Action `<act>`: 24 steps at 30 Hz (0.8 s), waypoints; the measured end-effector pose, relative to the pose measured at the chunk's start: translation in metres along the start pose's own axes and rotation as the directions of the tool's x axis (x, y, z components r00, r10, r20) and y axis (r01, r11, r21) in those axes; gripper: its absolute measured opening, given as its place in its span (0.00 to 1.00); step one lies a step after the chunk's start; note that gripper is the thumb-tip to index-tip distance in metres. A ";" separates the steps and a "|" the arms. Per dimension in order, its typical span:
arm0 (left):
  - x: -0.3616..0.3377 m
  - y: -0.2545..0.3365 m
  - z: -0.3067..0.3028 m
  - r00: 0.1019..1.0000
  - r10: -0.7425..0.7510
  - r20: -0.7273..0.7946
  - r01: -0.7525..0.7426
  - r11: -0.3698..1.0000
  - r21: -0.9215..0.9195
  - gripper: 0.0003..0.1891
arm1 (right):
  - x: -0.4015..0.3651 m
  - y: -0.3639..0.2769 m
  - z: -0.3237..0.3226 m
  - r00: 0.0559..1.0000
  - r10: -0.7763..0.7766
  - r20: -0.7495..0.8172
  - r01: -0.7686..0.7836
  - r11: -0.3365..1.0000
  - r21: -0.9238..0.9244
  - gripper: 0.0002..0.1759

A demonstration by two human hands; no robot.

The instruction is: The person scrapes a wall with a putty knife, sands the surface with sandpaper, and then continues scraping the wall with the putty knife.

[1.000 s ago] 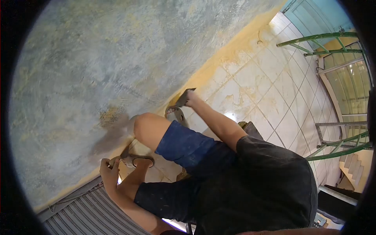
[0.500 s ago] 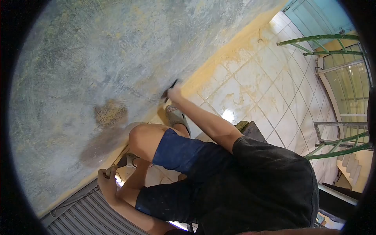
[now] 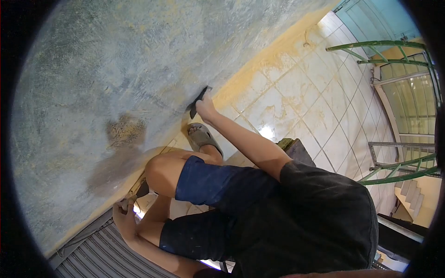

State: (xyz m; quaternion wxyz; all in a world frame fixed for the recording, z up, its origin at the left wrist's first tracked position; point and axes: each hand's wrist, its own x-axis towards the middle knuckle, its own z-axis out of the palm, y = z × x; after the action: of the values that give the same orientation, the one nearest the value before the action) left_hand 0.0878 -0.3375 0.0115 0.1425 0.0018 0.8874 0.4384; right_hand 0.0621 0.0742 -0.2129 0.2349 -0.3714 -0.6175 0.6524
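Note:
My right hand (image 3: 205, 110) grips a black flat scraper (image 3: 199, 101), its long edge against the lower part of the blue-grey mottled wall (image 3: 153, 60). Low at the left, my left hand (image 3: 123, 214) is closed around the handle of what looks like a putty knife (image 3: 143, 189). Its dark blade shows beside my bent knee and is partly hidden. A brown, rough patch (image 3: 126, 131) marks the wall between the two hands. My sandalled foot (image 3: 202, 135) rests on the floor just below the scraper.
A yellow band (image 3: 259, 69) runs along the wall's base. White floor tiles (image 3: 306, 102) carry yellowish smears. Green ladder-like metal frames (image 3: 398, 172) stand at the right. A dark block (image 3: 299, 153) sits behind my right arm. A grey ribbed shutter (image 3: 99, 252) lies at lower left.
My right hand and the scraper have shifted slightly up and left along the wall, and more of the blade shows. My left hand keeps its hold, with little movement.

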 end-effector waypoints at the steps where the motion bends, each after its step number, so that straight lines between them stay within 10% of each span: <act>1: 0.001 -0.001 -0.001 1.000 -0.005 0.005 0.005 1.000 -0.015 0.11 | -0.001 -0.001 0.000 0.999 0.032 0.010 -0.032 0.999 -0.011 0.34; 8: 0.005 0.000 -0.008 0.998 -0.059 -0.033 0.065 0.980 0.190 0.15 | -0.017 -0.003 0.010 0.983 0.075 0.168 -0.066 0.996 -0.059 0.39; 12: 0.004 -0.001 -0.009 0.997 -0.042 -0.064 0.054 0.979 0.195 0.18 | -0.018 -0.031 0.010 0.866 0.391 0.312 -0.396 0.917 -0.052 0.40; 14: 0.000 -0.002 -0.008 0.994 -0.076 -0.073 0.091 0.968 0.233 0.18 | -0.036 0.042 0.043 0.962 0.196 0.188 -0.225 0.964 0.143 0.25; 16: -0.004 0.010 -0.005 0.987 -0.150 -0.060 0.153 0.987 0.050 0.18 | -0.050 0.028 0.043 0.966 0.016 0.259 0.011 0.995 -0.102 0.24; 17: -0.004 0.006 -0.007 0.987 -0.152 -0.058 0.156 0.986 0.055 0.18 | -0.038 0.015 0.038 0.898 0.360 0.253 -0.390 0.917 0.083 0.23; 20: -0.004 -0.006 -0.014 0.983 -0.154 -0.098 0.157 0.987 0.030 0.17 | 0.026 0.086 0.039 0.913 0.328 0.241 -0.400 0.834 0.381 0.24; 21: -0.004 -0.004 -0.014 0.984 -0.150 -0.093 0.157 0.985 0.077 0.17 | 0.011 0.083 0.046 0.958 0.270 0.095 -0.268 0.963 -0.034 0.21; 24: -0.001 0.004 -0.012 0.988 -0.141 -0.062 0.147 0.983 0.112 0.16 | -0.019 0.159 0.097 0.984 0.022 0.175 0.005 0.988 -0.155 0.19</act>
State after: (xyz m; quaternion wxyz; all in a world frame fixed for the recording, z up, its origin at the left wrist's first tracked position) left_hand 0.0853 -0.3446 0.0212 0.1495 -0.0661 0.9127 0.3744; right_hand 0.0232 -0.0219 -0.3686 0.1470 -0.3318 -0.6830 0.6339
